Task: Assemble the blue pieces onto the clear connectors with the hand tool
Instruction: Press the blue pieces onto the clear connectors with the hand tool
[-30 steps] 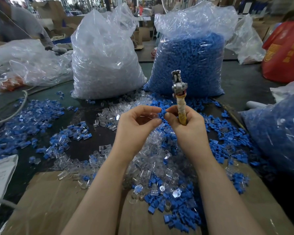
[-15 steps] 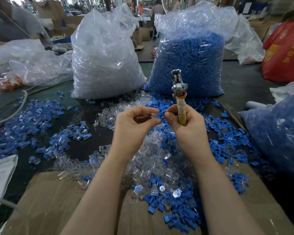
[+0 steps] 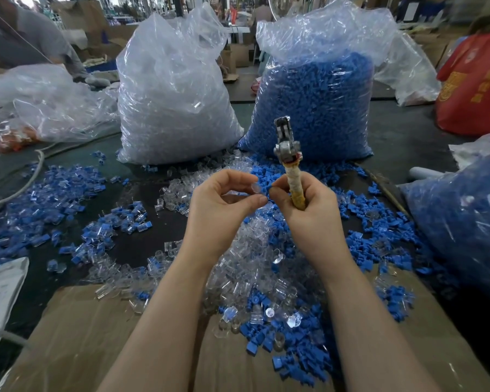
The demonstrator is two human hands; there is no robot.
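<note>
Workbench strewn with loose parts, both hands raised above it.
We pinch a clear connector (image 3: 254,189) in our left hand (image 3: 218,213); our right hand (image 3: 309,216) pinches a blue piece (image 3: 267,187) while gripping the hand tool (image 3: 288,162) upright, ready for pressing.

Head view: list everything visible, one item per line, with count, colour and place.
clear-parts bag: one, transparent, back centre-left.
blue-parts bag: one, blue contents, back centre.
second blue bag: one, right edge.
red bag: one, far right.
loose blue pieces: many, across table.
loose clear connectors: many, under the hands.
cardboard: brown, near edge.
hand tool: one, metal head, wrapped handle, upright.
left hand: pinches a clear connector.
right hand: grips the tool.
</note>
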